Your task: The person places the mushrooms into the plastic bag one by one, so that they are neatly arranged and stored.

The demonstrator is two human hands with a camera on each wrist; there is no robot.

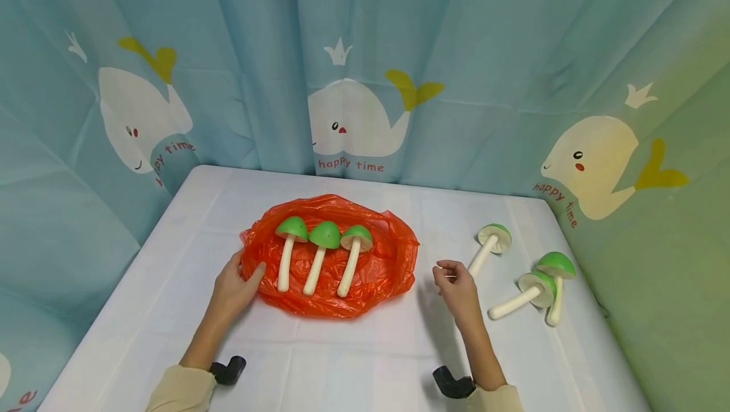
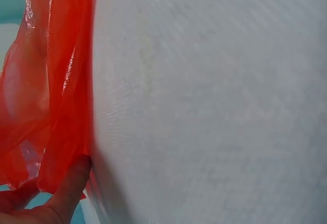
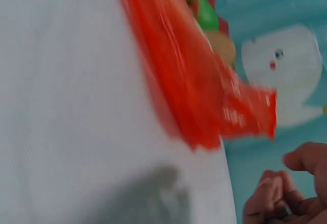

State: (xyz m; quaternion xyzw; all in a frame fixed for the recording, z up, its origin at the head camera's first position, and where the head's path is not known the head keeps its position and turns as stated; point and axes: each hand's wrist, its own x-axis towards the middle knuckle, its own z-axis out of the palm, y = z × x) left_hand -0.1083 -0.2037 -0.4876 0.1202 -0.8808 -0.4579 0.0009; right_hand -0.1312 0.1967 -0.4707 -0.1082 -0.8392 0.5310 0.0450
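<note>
A red plastic bag point(image 1: 388, 266) lies spread on the table, and three toy mushrooms with green caps rest side by side on it: a left one point(image 1: 293, 228), a middle one point(image 1: 324, 236) and a right one point(image 1: 357, 238). At the bag's left edge my left hand point(image 1: 234, 288) holds the plastic, its thumb over the rim; the left wrist view shows the fingers against the red film point(image 2: 66, 81). My right hand point(image 1: 459, 291) is above the table between the bag and the loose mushrooms, fingers loosely bent, holding nothing. In the right wrist view it is apart from the bag point(image 3: 179, 71).
Three more green-capped mushrooms lie on the right: one alone point(image 1: 487, 247), and two together, the front one point(image 1: 521, 300) overlapping the rear one point(image 1: 556, 266). A white cloth point(image 1: 342, 361) covers the table. Blue curtains point(image 1: 485, 82) with whale prints enclose the back and sides.
</note>
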